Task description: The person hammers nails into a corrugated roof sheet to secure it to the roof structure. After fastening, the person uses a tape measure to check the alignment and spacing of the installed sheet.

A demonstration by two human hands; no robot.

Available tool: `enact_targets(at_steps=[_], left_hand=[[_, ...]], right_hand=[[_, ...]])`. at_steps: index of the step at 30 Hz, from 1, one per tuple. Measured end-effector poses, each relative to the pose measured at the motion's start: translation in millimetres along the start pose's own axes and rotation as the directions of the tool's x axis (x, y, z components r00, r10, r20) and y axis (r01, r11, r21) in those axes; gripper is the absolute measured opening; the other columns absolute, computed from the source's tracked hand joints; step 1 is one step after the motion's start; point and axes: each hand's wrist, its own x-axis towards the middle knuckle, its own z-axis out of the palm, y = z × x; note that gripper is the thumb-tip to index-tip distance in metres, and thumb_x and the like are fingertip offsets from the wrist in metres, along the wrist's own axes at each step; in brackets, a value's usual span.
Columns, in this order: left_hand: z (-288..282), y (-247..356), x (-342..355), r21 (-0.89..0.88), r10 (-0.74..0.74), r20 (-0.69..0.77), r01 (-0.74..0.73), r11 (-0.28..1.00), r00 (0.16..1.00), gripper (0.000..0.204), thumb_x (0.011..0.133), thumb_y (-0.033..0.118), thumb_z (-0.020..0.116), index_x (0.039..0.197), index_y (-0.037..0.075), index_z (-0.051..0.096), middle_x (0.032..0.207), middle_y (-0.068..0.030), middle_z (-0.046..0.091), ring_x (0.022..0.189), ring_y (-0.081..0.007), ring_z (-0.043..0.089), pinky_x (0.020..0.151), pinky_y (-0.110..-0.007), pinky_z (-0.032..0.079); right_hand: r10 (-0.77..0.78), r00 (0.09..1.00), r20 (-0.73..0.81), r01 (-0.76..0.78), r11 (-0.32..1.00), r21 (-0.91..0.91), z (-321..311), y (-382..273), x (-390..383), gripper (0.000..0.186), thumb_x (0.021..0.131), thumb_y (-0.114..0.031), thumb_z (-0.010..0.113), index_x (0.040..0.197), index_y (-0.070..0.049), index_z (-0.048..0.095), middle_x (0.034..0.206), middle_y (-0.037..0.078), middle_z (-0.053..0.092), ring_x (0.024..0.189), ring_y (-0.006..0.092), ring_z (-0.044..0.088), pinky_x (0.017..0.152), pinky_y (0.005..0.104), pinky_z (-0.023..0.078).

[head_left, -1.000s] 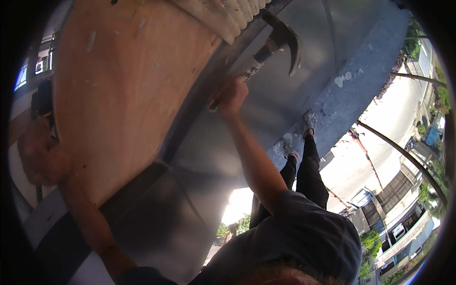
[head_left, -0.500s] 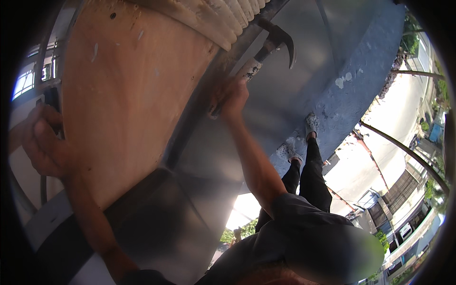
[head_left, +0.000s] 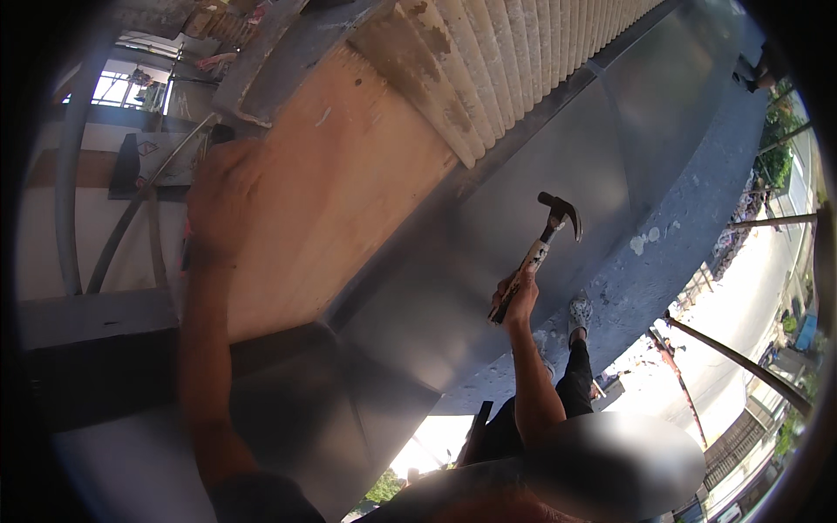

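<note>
Swung back from the corrugated roof edge (head_left: 523, 78), the steel claw hammer (head_left: 542, 244) sits clenched in the right hand (head_left: 516, 296) above grey sheet-metal flashing (head_left: 488, 261); left hand (head_left: 222, 200) grips the plywood board's (head_left: 349, 192) left edge, steadying it.

Quick count: one claw hammer (head_left: 547, 244), one plywood board (head_left: 349, 200), one corrugated roofing sheet (head_left: 523, 61), and one long run of grey sheet-metal flashing (head_left: 488, 253). Two hands in view, left (head_left: 222, 196) and right (head_left: 520, 296). One grey shoe (head_left: 580, 312) showing.
</note>
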Motion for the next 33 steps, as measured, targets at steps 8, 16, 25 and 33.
enact_targets(at_steps=[8, 16, 25, 33], left_hand=[[-7, 5, 8, -0.023, 0.05, 0.089, -0.049, 0.999, 0.995, 0.036, 0.071, -0.015, 0.071, 0.103, 0.003, 0.07, 0.1, -0.0123, 0.068, 0.09, -0.031, 0.071, 0.077, -0.039, 0.06], [51, 82, 46, -0.257, -0.04, 0.06, 0.054, 0.965, 0.997, 0.032, 0.073, -0.008, 0.072, 0.102, 0.006, 0.072, 0.102, -0.0087, 0.068, 0.094, -0.0271, 0.071, 0.078, -0.039, 0.059], [193, 125, 31, -0.429, -0.102, 0.21, 0.185, 0.884, 0.972, 0.019, 0.08, 0.0, 0.076, 0.097, 0.007, 0.072, 0.091, -0.0062, 0.072, 0.087, -0.0237, 0.071, 0.079, -0.036, 0.056], [184, 97, 50, -0.368, -0.247, 0.128, 0.277, 0.887, 0.961, 0.019, 0.086, -0.001, 0.073, 0.104, 0.007, 0.071, 0.095, -0.0093, 0.075, 0.086, -0.026, 0.073, 0.076, -0.038, 0.055]], right_hand=[[0.508, 0.832, -0.22, -0.527, 0.849, -0.033, -178, 27, -63, 0.064, 0.091, -0.075, 0.053, 0.091, -0.01, 0.049, 0.062, 0.008, 0.052, 0.05, 0.0249, 0.056, 0.045, 0.0398, 0.047], [0.476, 0.827, -0.298, -0.535, 0.83, -0.16, -297, -30, -44, 0.058, 0.091, -0.066, 0.061, 0.091, -0.01, 0.048, 0.06, 0.01, 0.051, 0.048, 0.0271, 0.056, 0.044, 0.0424, 0.047], [0.412, 0.79, -0.454, -0.577, 0.751, -0.321, -344, -137, 20, 0.055, 0.09, -0.062, 0.064, 0.09, -0.009, 0.048, 0.059, 0.01, 0.05, 0.047, 0.0274, 0.056, 0.043, 0.0436, 0.046], [0.452, 0.813, -0.367, -0.578, 0.708, -0.407, -345, -146, 38, 0.054, 0.09, -0.061, 0.066, 0.089, -0.01, 0.05, 0.058, 0.009, 0.049, 0.045, 0.0258, 0.055, 0.042, 0.0415, 0.046]])
